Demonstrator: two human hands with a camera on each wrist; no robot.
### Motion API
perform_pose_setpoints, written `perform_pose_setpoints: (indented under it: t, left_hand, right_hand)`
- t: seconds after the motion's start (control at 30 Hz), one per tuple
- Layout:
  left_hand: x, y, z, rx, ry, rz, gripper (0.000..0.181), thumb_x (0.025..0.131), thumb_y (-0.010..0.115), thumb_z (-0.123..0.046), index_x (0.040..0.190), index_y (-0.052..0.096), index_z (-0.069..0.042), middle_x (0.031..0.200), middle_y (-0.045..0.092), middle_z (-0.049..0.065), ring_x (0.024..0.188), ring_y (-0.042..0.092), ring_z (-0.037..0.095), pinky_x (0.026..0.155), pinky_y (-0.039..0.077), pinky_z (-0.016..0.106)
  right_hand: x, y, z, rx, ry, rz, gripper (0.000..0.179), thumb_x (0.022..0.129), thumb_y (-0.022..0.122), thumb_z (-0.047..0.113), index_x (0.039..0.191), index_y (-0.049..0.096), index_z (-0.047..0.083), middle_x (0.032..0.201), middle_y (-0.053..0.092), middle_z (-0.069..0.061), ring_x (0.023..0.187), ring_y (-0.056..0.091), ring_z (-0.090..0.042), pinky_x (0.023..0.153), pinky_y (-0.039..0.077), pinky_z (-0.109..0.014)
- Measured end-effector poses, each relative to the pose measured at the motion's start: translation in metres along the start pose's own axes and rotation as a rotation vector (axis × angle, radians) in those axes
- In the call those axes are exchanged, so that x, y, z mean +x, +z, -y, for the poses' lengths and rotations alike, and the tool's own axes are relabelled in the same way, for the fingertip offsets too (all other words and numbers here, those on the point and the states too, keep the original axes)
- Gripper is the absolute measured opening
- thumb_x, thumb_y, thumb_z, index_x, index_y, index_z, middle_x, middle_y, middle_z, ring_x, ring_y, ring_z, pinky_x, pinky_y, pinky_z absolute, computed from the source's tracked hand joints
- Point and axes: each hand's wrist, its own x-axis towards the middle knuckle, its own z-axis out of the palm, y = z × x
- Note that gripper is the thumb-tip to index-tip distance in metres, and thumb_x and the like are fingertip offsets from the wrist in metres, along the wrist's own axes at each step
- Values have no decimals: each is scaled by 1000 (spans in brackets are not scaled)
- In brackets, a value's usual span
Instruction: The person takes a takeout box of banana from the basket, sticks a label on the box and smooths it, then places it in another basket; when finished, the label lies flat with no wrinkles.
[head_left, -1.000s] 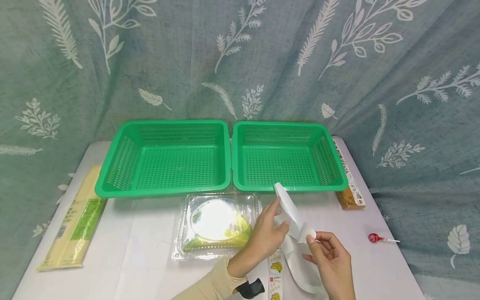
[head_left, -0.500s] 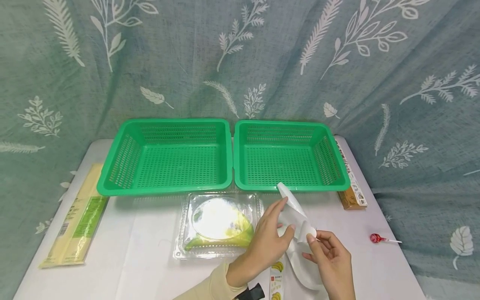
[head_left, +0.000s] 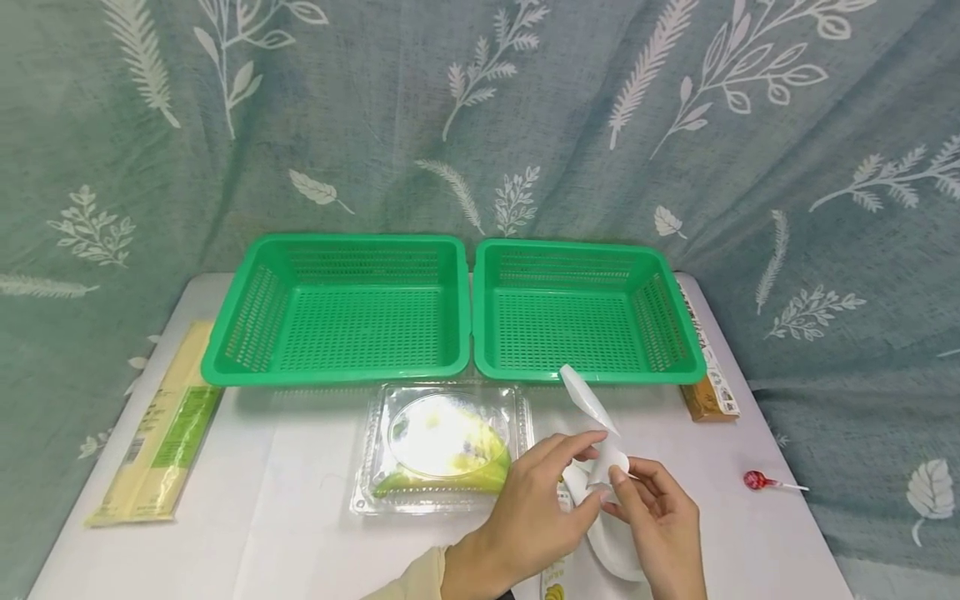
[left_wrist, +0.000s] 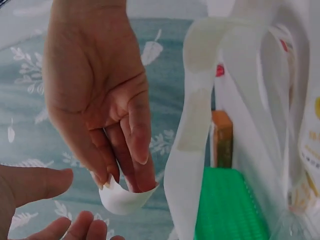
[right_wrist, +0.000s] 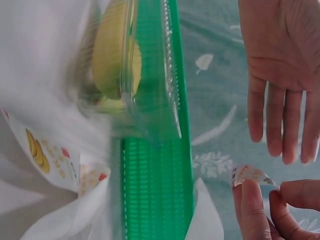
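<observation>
A long strip of white label paper printed with bananas [right_wrist: 37, 150] loops over the table; its plain back [head_left: 607, 462] shows between the hands. My right hand [head_left: 660, 521] pinches a curled label end [left_wrist: 125, 200] between thumb and fingertips. On the left of it, my left hand [head_left: 536, 512] has fingers and thumb spread apart around the curl. In the right wrist view its fingers [right_wrist: 285, 120] are straight, with the thumb close to the label's edge. A clear plastic clamshell [head_left: 367, 492] with yellow-green bananas [head_left: 465, 475] inside lies left of the left hand.
Two green baskets [head_left: 337, 377] [head_left: 592, 375] stand side by side at the back. A pale yellow packet with a green label [head_left: 161, 442] lies at far left. On the right are a brown and white box [head_left: 712, 400] and a red lollipop [head_left: 756, 480].
My left hand has moved right and down toward the pinched label end, its fingers and thumb now around the curl. My right hand keeps its pinch in nearly the same place.
</observation>
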Motion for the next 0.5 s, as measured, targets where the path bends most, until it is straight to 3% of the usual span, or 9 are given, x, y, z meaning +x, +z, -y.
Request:
perform_pose_setpoints:
  t: [0.17, 0.5]
  left_hand:
    - [-4, -3, 0, 114, 43, -16, 66, 75, 86, -11, 135, 60, -16, 108, 72, -1, 101, 67, 10, 90, 56, 22]
    - [-11, -8, 5, 127, -23, -14, 60, 79, 81, -4, 134, 61, -15, 108, 74, -1, 99, 69, 11, 86, 58, 26]
  right_hand:
    - [-4, 6, 4, 8, -39, 24, 22, 98, 66, 17, 112, 67, 0, 101, 73, 7, 91, 73, -8, 72, 64, -28]
    - [-9, 21, 4, 16, -122, 131, 21, 99, 64, 14, 113, 65, -2, 100, 71, 0, 84, 73, -11, 70, 64, -29]
